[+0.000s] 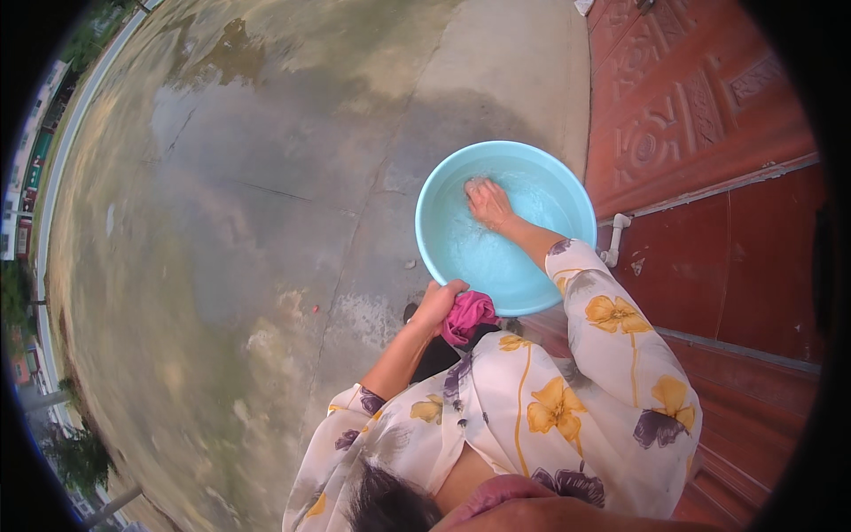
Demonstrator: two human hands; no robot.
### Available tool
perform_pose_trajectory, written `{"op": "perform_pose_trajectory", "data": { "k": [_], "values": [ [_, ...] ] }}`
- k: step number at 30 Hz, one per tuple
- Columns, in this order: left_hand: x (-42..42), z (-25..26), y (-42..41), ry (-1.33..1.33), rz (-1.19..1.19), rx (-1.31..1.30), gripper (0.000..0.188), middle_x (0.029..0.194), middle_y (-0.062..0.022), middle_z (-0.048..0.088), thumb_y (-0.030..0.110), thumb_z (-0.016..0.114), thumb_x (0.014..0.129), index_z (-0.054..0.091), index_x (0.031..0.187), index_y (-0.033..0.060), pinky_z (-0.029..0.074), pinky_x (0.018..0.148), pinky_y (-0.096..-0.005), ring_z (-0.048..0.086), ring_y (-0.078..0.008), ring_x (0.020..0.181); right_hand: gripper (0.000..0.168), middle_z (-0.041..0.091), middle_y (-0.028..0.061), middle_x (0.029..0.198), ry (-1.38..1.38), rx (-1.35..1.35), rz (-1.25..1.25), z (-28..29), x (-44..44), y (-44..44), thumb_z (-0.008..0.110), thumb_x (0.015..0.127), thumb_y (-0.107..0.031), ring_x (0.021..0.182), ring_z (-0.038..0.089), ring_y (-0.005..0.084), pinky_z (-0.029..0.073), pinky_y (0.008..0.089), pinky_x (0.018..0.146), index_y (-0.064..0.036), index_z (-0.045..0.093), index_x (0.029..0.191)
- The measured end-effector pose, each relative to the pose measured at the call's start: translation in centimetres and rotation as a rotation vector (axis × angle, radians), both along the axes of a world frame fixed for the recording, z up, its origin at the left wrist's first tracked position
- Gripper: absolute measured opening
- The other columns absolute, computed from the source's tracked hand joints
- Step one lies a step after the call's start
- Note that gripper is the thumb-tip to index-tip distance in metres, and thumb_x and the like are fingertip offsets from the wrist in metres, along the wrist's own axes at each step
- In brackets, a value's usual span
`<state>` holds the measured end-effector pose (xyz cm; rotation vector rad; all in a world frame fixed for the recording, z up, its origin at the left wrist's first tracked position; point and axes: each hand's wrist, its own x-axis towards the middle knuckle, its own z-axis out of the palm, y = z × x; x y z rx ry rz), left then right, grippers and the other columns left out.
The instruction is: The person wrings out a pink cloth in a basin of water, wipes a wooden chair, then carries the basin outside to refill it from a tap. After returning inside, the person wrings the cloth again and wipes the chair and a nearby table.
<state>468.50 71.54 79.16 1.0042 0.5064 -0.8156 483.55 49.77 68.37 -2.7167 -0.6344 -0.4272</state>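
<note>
A round light-blue plastic basin (pixel 577 199) with clear water in it is in front of me. My right hand (pixel 488 201) is inside the basin, fingers bent down at the rippling water towards the far left of it; whether anything is under the fingers is hidden. At the basin's near-left rim is my left hand (pixel 441 304), its thumb on the rim. A crumpled pink cloth (pixel 469 316) hangs bunched against the palm side of that hand, just outside the rim, and the hand grips it together with the rim.
Beneath lies a concrete floor (pixel 266 219) with wet patches and cracks. Close on the right stand red doors with raised ornament (pixel 665 120) and red panels (pixel 678 266). A white plastic pipe (pixel 617 241) sticks out beside the basin. A small stone (pixel 410 264) lies left of it.
</note>
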Motion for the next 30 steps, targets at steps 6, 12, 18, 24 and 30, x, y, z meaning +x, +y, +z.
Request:
{"op": "perform_pose_trajectory", "data": {
  "k": [6,12,18,24,30],
  "values": [
    [1.7,-0.6,1.8,-0.016,0.024,0.02,0.019,0.081,-0.0108,0.063,0.005,0.054,0.086,0.058,0.098,-0.0091,0.052,0.055,-0.03,0.062,-0.0149,0.066,0.016,0.062,0.0147,0.097,0.654,0.471,0.188,5.6,-6.7,8.9,0.057,0.083,-0.011,0.099,0.06,0.034,0.049,0.0431,0.085,-0.007,0.062,0.099],
    [0.9,-1.8,2.3,-0.006,-0.038,-0.025,0.023,0.091,-0.0124,0.063,0.005,0.052,0.088,0.055,0.107,-0.0071,0.055,0.059,-0.0311,0.065,-0.0166,0.071,0.017,0.062,0.006,0.082,0.16,0.418,0.756,9.2,-4.1,12.2,0.058,0.09,-0.026,0.093,0.061,0.0235,0.042,0.0426,0.093,-0.01,0.064,0.087],
    [-0.6,1.4,1.9,0.047,0.083,-0.019,0.021,0.088,-0.0117,0.062,0.005,0.053,0.087,0.055,0.102,-0.0097,0.054,0.06,-0.032,0.065,-0.0183,0.071,0.043,0.068,0.0077,0.088,0.456,-0.279,0.109,9.2,9.4,3.5,0.043,0.098,-0.048,0.094,0.064,0.0279,0.044,0.0456,0.083,-0.01,0.061,0.087],
    [-0.9,-3.1,2.2,0.081,0.29,-0.023,0.015,0.081,-0.0111,0.062,0.003,0.054,0.086,0.056,0.096,-0.0087,0.055,0.057,-0.0319,0.064,-0.0182,0.066,0.043,0.064,0.023,0.095,0.692,-0.254,-0.41,9.8,2.5,-8.3,0.061,0.091,-0.036,0.095,0.062,0.0404,0.046,0.052,0.085,-0.008,0.048,0.12],
    [-0.8,-6.2,2.6,0.024,0.296,0.044,0.016,0.08,-0.0106,0.062,0.004,0.054,0.087,0.056,0.096,-0.0086,0.054,0.055,-0.0319,0.064,-0.0172,0.063,0.064,0.043,0.0168,0.14,0.1,-0.512,0.214,9.1,-7.4,-5.3,0.068,0.083,-0.023,0.122,0.048,0.0347,0.049,0.0498,0.089,-0.013,0.043,0.14]
  ]
}}
